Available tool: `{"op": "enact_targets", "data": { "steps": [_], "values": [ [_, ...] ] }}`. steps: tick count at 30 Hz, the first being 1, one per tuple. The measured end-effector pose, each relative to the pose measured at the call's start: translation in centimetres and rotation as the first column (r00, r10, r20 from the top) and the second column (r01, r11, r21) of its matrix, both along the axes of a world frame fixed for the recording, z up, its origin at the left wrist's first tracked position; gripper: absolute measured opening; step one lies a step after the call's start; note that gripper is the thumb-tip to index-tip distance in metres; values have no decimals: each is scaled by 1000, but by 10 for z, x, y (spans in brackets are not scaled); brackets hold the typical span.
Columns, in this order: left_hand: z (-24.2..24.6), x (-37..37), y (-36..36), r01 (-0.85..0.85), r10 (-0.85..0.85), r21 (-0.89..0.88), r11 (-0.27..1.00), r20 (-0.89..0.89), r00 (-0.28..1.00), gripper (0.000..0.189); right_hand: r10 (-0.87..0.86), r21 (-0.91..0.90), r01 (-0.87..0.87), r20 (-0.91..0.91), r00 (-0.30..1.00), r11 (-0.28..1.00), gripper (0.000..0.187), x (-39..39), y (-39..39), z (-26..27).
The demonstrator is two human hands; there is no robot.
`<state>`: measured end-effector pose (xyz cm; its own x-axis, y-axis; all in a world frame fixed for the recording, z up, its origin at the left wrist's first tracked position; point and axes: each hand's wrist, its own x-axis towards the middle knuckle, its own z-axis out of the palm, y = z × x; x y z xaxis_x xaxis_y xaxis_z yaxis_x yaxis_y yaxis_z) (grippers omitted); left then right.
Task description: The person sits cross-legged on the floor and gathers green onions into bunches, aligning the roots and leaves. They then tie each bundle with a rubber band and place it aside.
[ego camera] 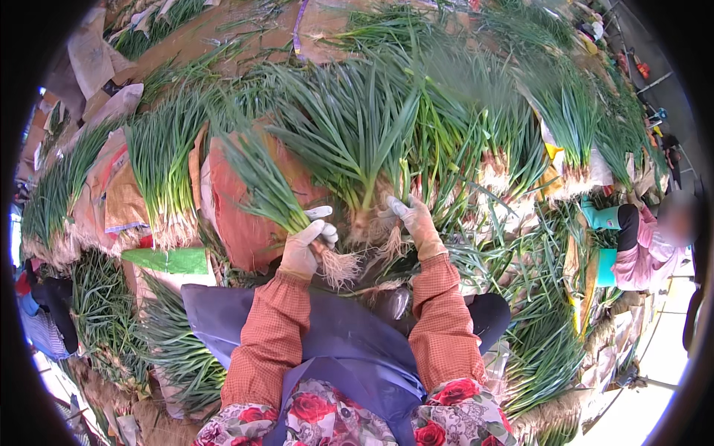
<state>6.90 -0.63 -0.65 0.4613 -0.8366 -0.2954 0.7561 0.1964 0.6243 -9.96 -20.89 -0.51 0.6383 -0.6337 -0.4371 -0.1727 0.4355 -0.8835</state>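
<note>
My left hand (311, 240), in a pale glove, is closed around a small bunch of allium stalks (272, 195). Their flat green leaves point up and left, and white roots hang out below the fist. My right hand (413, 217), also gloved, pinches a stalk with pale roots (395, 242) hanging under the fingers; the hand hides part of it. Directly between and beyond both hands stands a large clump of allium plants (365, 150), leaves fanned upward and roots towards me. A reddish woven sack (240, 200) lies behind the bunch in my left hand.
Rows of more allium bunches stand left (167, 184) and right (569, 122). Loose leaves (519, 256) litter the ground on the right. A blue-purple apron (334, 323) covers my lap. A person in turquoise boots (605, 214) sits at the far right.
</note>
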Motion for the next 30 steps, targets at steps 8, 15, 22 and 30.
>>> {"op": "enact_targets", "data": {
  "steps": [8,15,22,30],
  "values": [
    [-18,-41,-2,206,-199,83,975,-85,976,25,169,-433,-271,-260,951,860,32,16,71,-21],
    [-2,-38,7,145,-130,125,981,-123,984,23,595,-102,-963,-769,236,250,55,-47,55,-5],
    [-7,-62,15,344,-331,198,918,-99,938,27,102,-324,-282,-476,873,903,47,22,67,0],
    [-3,-39,20,197,-205,167,966,32,978,35,-283,50,281,289,914,958,20,22,115,17]
  ]
}}
